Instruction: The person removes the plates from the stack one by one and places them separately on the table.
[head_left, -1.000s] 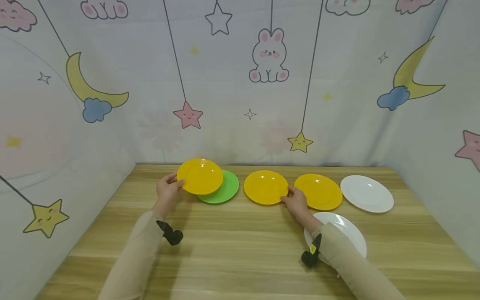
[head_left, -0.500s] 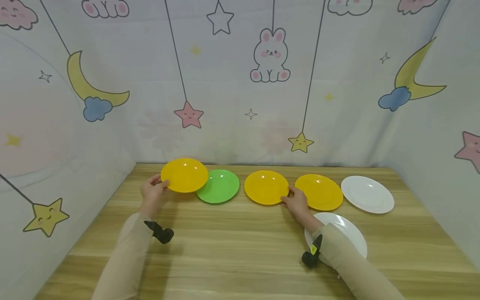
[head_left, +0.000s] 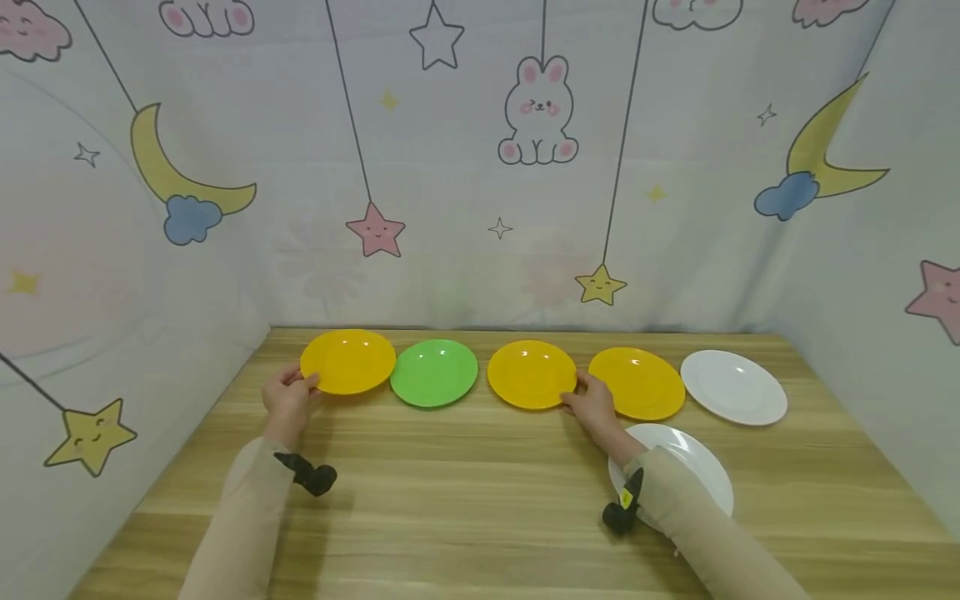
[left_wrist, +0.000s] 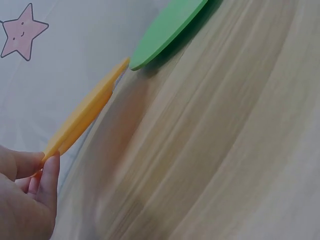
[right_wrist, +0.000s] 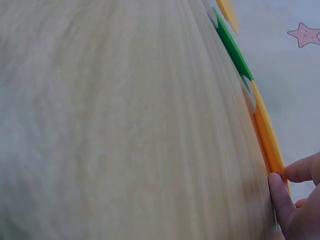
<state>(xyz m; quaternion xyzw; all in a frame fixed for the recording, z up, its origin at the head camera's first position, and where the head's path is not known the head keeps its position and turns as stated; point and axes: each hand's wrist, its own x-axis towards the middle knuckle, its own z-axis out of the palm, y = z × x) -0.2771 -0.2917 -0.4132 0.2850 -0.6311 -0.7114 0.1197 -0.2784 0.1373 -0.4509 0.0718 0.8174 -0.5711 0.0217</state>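
At the far left of the table, my left hand (head_left: 288, 402) pinches the near-left rim of a yellow plate (head_left: 348, 362). In the left wrist view that yellow plate (left_wrist: 82, 115) is held just above the wood, its far rim close to the green plate (left_wrist: 167, 32). The green plate (head_left: 434, 373) lies flat to its right. My right hand (head_left: 592, 404) pinches the right rim of a second yellow plate (head_left: 532, 375), which rests on the table in the middle of the row. The thumb and a finger sit on either side of its rim (right_wrist: 270, 142) in the right wrist view.
A third yellow plate (head_left: 637, 385) and a white plate (head_left: 734, 388) continue the row rightward. Another white plate (head_left: 697, 467) lies nearer, partly under my right forearm. A printed curtain (head_left: 450, 275) stands behind the wooden table (head_left: 450, 508).
My left hand has carried its yellow plate leftward from over the green plate and lowered it, so the green plate now shows whole. The right hand has stayed in place.
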